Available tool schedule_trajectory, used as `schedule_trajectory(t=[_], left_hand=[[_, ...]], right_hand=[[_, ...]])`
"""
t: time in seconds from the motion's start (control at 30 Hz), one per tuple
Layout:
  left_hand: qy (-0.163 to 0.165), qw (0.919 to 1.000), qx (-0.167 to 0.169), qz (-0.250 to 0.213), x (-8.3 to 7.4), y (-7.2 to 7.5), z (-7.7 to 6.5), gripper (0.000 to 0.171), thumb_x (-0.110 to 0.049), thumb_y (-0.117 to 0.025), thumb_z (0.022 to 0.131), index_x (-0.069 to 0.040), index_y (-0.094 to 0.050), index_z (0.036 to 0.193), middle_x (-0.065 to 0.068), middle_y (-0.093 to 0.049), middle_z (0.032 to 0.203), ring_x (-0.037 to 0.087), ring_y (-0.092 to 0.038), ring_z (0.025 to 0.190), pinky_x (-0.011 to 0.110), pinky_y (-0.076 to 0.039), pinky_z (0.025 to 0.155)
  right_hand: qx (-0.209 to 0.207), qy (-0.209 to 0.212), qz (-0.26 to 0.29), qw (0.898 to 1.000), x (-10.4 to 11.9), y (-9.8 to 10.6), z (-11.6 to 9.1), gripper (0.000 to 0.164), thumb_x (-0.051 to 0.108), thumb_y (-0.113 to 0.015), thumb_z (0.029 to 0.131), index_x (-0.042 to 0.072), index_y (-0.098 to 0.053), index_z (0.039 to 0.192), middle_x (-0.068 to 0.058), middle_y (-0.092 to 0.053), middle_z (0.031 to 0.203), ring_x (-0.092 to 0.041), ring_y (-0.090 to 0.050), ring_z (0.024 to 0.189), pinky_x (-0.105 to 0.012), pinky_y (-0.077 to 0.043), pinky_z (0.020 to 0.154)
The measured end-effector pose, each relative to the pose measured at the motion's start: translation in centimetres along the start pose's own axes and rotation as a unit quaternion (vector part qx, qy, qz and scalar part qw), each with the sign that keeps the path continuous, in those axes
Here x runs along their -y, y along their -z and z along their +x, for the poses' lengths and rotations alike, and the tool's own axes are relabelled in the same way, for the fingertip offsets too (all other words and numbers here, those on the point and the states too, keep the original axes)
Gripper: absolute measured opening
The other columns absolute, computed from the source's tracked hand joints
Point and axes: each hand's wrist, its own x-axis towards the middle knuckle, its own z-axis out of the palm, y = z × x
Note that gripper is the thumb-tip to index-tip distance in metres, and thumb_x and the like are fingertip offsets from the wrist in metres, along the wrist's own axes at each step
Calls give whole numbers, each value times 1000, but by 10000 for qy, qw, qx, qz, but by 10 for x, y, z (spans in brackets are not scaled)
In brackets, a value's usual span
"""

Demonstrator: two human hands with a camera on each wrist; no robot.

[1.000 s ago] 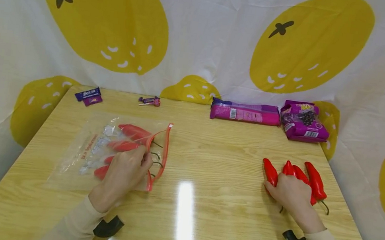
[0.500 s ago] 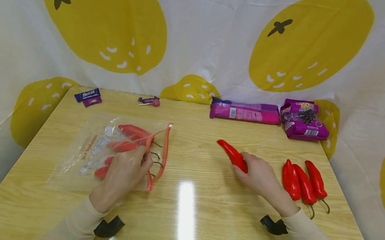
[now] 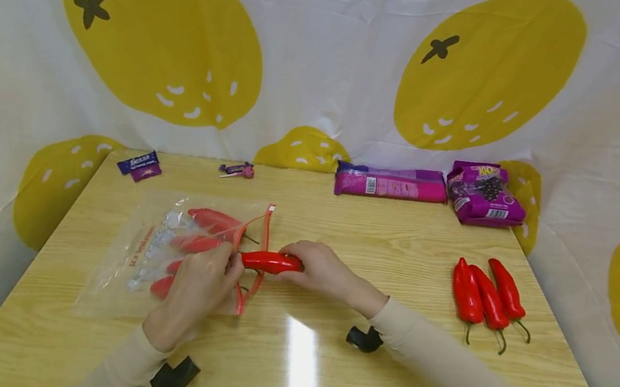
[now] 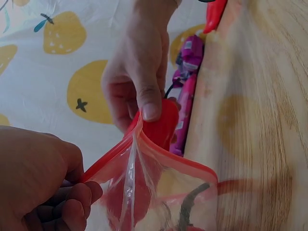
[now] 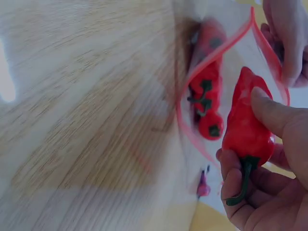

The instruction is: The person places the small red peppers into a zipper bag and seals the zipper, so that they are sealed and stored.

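A clear zip bag (image 3: 120, 273) with a red-edged mouth lies on the table at left, several red peppers (image 3: 216, 221) inside it. My left hand (image 3: 200, 283) pinches the bag's red rim and lifts it, so the mouth gapes in the right wrist view. My right hand (image 3: 323, 276) grips another red pepper (image 5: 248, 120) near its green stem, thumb on top. Its tip points into the open mouth of the bag. In the left wrist view, the rim (image 4: 178, 156) crosses in front of that pepper, whose lower part shows through the plastic.
Three red peppers (image 3: 485, 299) lie side by side at the table's right. Purple packages (image 3: 392, 183) stand along the back edge by the patterned cloth. Small wrapped sweets (image 3: 142, 165) and a lollipop (image 3: 237, 170) lie at the back left.
My right hand has picked up a pepper from the group at right and carried it left to the bag's mouth. My left hand has stayed on the rim.
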Motion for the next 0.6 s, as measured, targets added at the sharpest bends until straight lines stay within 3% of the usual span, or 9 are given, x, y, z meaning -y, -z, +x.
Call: schedule_trajectory(t=[0.2, 0.47, 0.6], left_hand=[[25, 10000, 63, -7, -1, -1, -1, 12, -8, -64, 79, -6, -54, 74, -6, -39, 52, 3, -30, 39, 14, -28, 37], [-42, 10000, 11, 25, -1, -2, -1, 12, -8, -65, 78, -5, -54, 72, -5, -40, 52, 4, -31, 40, 14, -28, 38], [-143, 9999, -93, -24, 1, -3, -1, 14, -7, -64, 78, -6, -53, 70, -6, -38, 51, 4, -30, 40, 14, -26, 38]], right_hand=[[105, 168, 13, 9998, 12, -10, 16, 34, 26, -72, 78, 10, -65, 107, 1, -64, 89, -8, -53, 73, -19, -42, 66], [-178, 379, 109, 9991, 21, -19, 25, 34, 16, -68, 79, 7, -63, 112, -3, -58, 100, -11, -55, 85, -18, -45, 75], [-206, 247, 677, 9972, 23, -26, 32, 30, 14, -69, 79, 7, -63, 108, -3, -62, 98, -12, -60, 84, -20, -47, 75]])
